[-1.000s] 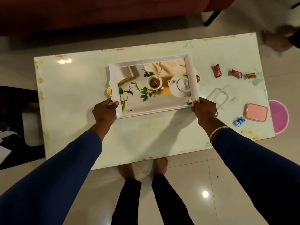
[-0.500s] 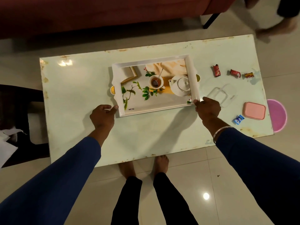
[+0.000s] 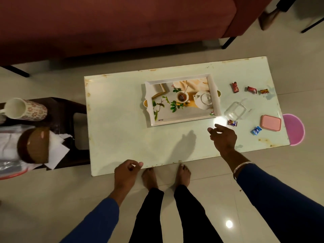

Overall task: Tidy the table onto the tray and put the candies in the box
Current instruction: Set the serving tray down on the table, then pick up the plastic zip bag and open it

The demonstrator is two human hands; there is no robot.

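So the right hand [image 3: 223,137] hangs over the pale green bench [image 3: 122,120], fingers loosely spread, nothing in it. The left hand [image 3: 126,173] is down by the bench's near edge, fingers curled in a bit, also holding nothing. Just past the right hand sits the white rectangular tray with the printed tea-set picture [image 3: 181,99], flat on the bench. Just beyond the right hand's fingertips there's a purple-wrapped candy [image 3: 232,122], with the clear plastic box [image 3: 235,110] right behind it. Further right: a blue-wrapped candy [image 3: 255,130] beside the pink lid [image 3: 271,123]. Three red-wrapped candies [image 3: 252,89] lie in a row farthest away.
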